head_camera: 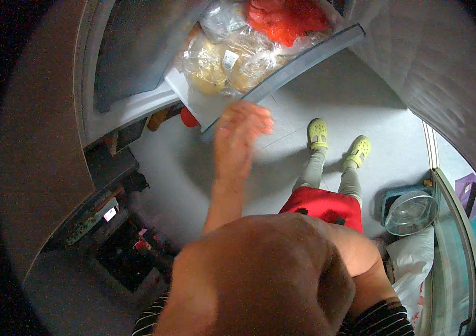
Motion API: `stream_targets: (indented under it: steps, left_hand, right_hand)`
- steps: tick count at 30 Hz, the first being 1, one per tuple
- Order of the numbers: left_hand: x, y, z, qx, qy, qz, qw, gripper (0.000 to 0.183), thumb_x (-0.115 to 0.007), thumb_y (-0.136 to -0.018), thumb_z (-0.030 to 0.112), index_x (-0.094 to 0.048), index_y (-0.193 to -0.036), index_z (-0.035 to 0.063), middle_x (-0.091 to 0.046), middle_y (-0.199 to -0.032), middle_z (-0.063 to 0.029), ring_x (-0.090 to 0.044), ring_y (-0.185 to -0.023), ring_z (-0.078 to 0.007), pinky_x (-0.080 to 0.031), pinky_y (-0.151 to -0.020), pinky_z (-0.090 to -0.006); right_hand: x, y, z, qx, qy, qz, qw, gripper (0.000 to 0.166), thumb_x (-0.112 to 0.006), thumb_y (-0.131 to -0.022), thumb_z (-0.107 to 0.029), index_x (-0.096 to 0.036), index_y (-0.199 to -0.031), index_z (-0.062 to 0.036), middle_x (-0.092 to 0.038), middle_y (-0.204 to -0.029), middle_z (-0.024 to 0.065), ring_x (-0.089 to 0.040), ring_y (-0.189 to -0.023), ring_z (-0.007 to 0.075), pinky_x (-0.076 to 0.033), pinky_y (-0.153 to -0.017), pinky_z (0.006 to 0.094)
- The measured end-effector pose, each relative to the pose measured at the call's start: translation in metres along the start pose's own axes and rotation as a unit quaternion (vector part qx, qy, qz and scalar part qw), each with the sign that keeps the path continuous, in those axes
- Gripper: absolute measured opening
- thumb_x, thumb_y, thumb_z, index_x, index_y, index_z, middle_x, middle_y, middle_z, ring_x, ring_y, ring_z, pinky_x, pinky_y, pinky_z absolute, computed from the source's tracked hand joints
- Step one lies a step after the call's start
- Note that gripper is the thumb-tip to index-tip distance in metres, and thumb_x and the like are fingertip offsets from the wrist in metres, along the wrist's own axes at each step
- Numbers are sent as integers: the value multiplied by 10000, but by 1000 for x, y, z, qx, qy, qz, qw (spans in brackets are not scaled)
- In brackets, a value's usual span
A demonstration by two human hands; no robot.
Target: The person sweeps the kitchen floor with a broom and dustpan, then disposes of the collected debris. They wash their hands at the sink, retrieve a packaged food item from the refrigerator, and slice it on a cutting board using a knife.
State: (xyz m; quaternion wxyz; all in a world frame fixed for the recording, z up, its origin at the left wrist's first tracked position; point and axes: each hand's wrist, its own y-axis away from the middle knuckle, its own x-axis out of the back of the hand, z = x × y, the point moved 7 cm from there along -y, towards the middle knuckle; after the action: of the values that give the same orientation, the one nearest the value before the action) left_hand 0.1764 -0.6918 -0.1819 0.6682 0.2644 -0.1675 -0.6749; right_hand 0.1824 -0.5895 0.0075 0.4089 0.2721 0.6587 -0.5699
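My left hand (244, 119) is blurred, its fingers loosely curled, over the near end of the grey front edge of a pulled-out drawer (305, 63). Whether it touches the edge cannot be told. In the drawer lie knotted clear plastic bags (206, 69) with pale yellowish contents, one bearing a white label. A whitish clear bag (223, 19) and a bright red plastic bag (286, 19) lie farther back. My right arm is bent at the lower right; my right hand is not in view. A large brown shape close to the camera hides my torso.
An appliance door (137, 50) rises left of the drawer. Yellow-green clogs (317, 132) are on my feet on the grey tiled floor. At the right, a clear round basin (412, 213) and a white sack (412, 260) lie beside a sliding glass door frame (458, 227). Dark shelving with items stands lower left.
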Motion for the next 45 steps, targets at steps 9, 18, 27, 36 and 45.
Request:
stream_targets:
  steps: [9,18,27,36,45]
  left_hand:
    - [-4,-110,50,-313,-648,-19,694,618,-676,-676,326,-447,-1218,137,-476,-1148,-203,-457,-1071,-360,-359,-922,-428]
    - [53,-121,68,-308,-381,60,869,233,-593,-766,124,-538,-968,21,-578,-889,-59,-540,-760,-134,-452,-660,-267]
    - [121,-44,123,-297,-551,196,755,307,-559,-764,31,-499,-1064,12,-560,-1030,-118,-533,-954,-237,-413,-857,-329]
    - [-24,-121,87,-397,-729,199,521,392,-619,-712,169,-534,-1076,51,-556,-1045,-177,-519,-993,-321,-411,-860,-414]
    - [22,-156,100,-290,-712,163,619,305,-567,-776,222,-550,-1037,65,-590,-980,-186,-558,-876,-383,-460,-707,-430]
  right_hand:
    - [2,8,0,-47,18,22,998,100,-534,-802,-55,-589,-874,-15,-528,-732,-5,-449,-637,85,-341,-543,220]
    - [133,50,-35,-207,626,294,693,90,-533,-792,-37,-590,-863,-44,-505,-654,-43,-422,-531,49,-349,-487,194]
    - [237,-6,-59,-336,942,8,21,543,-553,-757,-271,-387,-1271,-210,-251,-1383,104,-327,-1221,284,-297,-945,531]
    - [237,-1,-118,-103,833,223,496,329,-513,-802,-208,-531,-1105,-81,-516,-1137,174,-502,-1008,324,-401,-859,368]
    - [227,26,-136,-164,862,232,419,341,-496,-803,-165,-508,-1135,-89,-527,-1122,162,-514,-995,316,-416,-840,364]
